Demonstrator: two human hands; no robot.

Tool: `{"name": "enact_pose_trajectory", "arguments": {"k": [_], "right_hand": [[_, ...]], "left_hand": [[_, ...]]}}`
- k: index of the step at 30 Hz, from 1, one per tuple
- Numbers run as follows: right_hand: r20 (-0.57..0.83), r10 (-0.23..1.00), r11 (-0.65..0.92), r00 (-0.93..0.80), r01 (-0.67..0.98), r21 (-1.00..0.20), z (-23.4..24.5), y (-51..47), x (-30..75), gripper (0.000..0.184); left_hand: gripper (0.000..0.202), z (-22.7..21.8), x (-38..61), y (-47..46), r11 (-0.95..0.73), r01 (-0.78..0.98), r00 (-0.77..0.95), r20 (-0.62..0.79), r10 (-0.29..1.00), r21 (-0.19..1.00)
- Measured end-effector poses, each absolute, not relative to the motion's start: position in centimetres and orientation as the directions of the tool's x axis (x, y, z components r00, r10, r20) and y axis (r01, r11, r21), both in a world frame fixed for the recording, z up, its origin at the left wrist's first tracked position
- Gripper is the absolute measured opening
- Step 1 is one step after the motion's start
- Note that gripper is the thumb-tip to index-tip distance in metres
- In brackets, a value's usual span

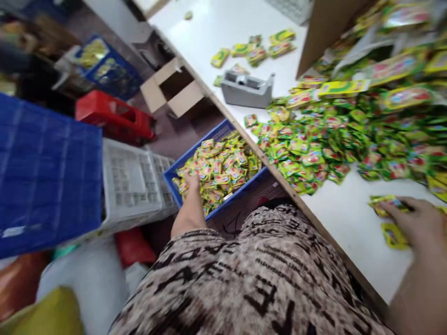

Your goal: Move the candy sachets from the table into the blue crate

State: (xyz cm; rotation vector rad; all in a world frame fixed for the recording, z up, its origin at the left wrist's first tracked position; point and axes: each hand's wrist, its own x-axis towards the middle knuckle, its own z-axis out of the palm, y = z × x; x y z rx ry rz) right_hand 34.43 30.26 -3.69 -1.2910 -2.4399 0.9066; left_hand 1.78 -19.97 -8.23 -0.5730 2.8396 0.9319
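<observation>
My left hand (192,178) reaches down into a blue crate (184,203) of small yellow packets (223,177) on the floor beside the table. Its fingers are lost among the packets, so their grip does not show. Over the white table, my right hand (423,222) is closed, its fingertips on a small yellow-green packet (384,204). Another yellow packet (394,235) lies just under that hand. A big heap of green-and-yellow packets (314,146) covers the table beyond it.
A grey tape dispenser (246,90) stands behind the heap, near loose packets (256,55). At the right rises a cardboard flap (324,35). Left of the crate are an open carton (185,100), a red plastic object (113,116), a white crate (131,181), a large blue crate (49,172) and filled sacks (84,279).
</observation>
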Motion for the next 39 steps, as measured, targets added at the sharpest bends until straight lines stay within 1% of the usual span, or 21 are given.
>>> {"name": "enact_pose_trajectory", "arguments": {"k": [2,4,6,8,9,10,11,12,13,14,15,16,18,20,23,25,26,29,32,35,39], "right_hand": [[-0.042,0.781,0.524,-0.623,0.691,-0.498,-5.4,30.1,36.3,0.036],[-0.022,0.755,0.57,-0.655,0.672,-0.473,-6.5,28.7,37.4,0.036],[-0.05,0.784,0.49,-0.619,0.666,-0.563,-6.6,26.3,37.3,0.04],[-0.176,0.821,0.279,-0.543,0.651,-0.706,-5.9,23.7,36.1,0.044],[-0.199,0.824,0.183,-0.53,0.582,-0.793,-5.5,22.6,35.2,0.043],[-0.225,0.804,0.095,-0.55,0.493,-0.865,-5.0,21.8,34.5,0.041],[-0.248,0.785,0.01,-0.567,0.413,-0.911,-4.6,21.2,33.9,0.04],[-0.263,0.772,-0.062,-0.579,0.343,-0.937,-4.1,20.7,33.5,0.038],[-0.277,0.762,-0.125,-0.585,0.286,-0.95,-3.8,20.2,33.4,0.036],[-0.287,0.758,-0.174,-0.586,0.243,-0.954,-3.6,19.8,33.5,0.035],[-0.294,0.761,-0.206,-0.579,0.214,-0.955,-3.5,19.3,33.8,0.034],[-0.294,0.773,-0.222,-0.562,0.195,-0.955,-3.5,19.0,34.3,0.034],[-0.273,0.818,-0.203,-0.506,0.19,-0.961,-4.0,18.4,35.4,0.036],[-0.206,0.898,-0.12,-0.388,0.233,-0.965,-4.7,18.5,36.8,0.037],[-0.061,0.993,-0.027,-0.105,0.299,-0.954,-5.3,19.3,38.5,0.031],[-0.066,0.998,-0.068,0.017,0.217,-0.974,-5.0,19.7,39.1,0.03],[-0.115,0.993,-0.115,0.005,0.147,-0.983,-4.8,19.6,39.0,0.032],[-0.278,0.943,-0.276,-0.184,0.036,-0.96,-4.3,18.8,37.8,0.036],[-0.33,0.921,-0.322,-0.206,0.074,-0.944,-5.1,17.8,36.3,0.035],[-0.254,0.946,-0.22,-0.204,0.176,-0.96,-6.4,17.6,35.9,0.028],[-0.111,0.967,-0.039,-0.229,0.298,-0.954,-7.3,18.1,36.4,0.023]], "left_hand": [[0.036,-9.2,0.4,-21.3,0.702,-0.496,-0.862,-0.188,-0.472,0.511],[0.039,-9.2,-0.8,-21.2,0.676,-0.532,-0.831,-0.159,-0.534,0.51],[0.04,-8.2,-1.4,-19.7,0.681,-0.479,-0.852,-0.109,-0.512,0.553],[0.034,-6.7,-0.9,-16.3,0.697,-0.328,-0.916,-0.036,-0.399,0.637],[0.031,-5.9,0.0,-13.7,0.676,-0.2,-0.96,-0.003,-0.281,0.709],[0.029,-5.2,1.4,-10.7,0.613,-0.063,-0.993,0.015,-0.12,0.788],[0.028,-4.4,3.3,-7.3,0.485,0.068,-0.995,0.025,0.094,0.872],[0.029,-3.8,5.8,-3.9,0.31,0.127,-0.938,0.013,0.346,0.942],[0.03,-3.3,8.7,-0.6,0.166,0.083,-0.805,-0.032,0.593,0.983],[0.033,-3.0,11.7,2.4,0.102,-0.026,-0.604,-0.097,0.791,0.994],[0.038,-2.9,14.7,5.0,0.087,-0.166,-0.411,-0.149,0.899,0.982],[0.042,-3.0,17.3,7.1,0.121,-0.289,-0.254,-0.198,0.947,0.95],[0.047,-3.6,21.1,9.9,0.208,-0.482,-0.099,-0.289,0.952,0.851],[0.043,-4.3,22.8,11.2,0.252,-0.61,-0.084,-0.377,0.922,0.751],[0.031,-4.8,23.0,11.9,0.269,-0.738,-0.089,-0.485,0.87,0.619],[0.028,-4.8,23.0,12.2,0.273,-0.783,-0.097,-0.543,0.834,0.559],[0.027,-4.8,23.2,12.3,0.272,-0.792,-0.105,-0.561,0.821,0.546],[0.024,-4.5,24.2,12.7,0.266,-0.783,-0.119,-0.556,0.823,0.562],[0.026,-4.4,25.1,12.7,0.212,-0.771,-0.17,-0.515,0.84,0.601],[0.035,-4.7,25.1,12.4,0.184,-0.713,-0.247,-0.488,0.837,0.676],[0.043,-5.5,24.0,12.5,0.245,-0.583,-0.245,-0.455,0.856,0.775]]}}
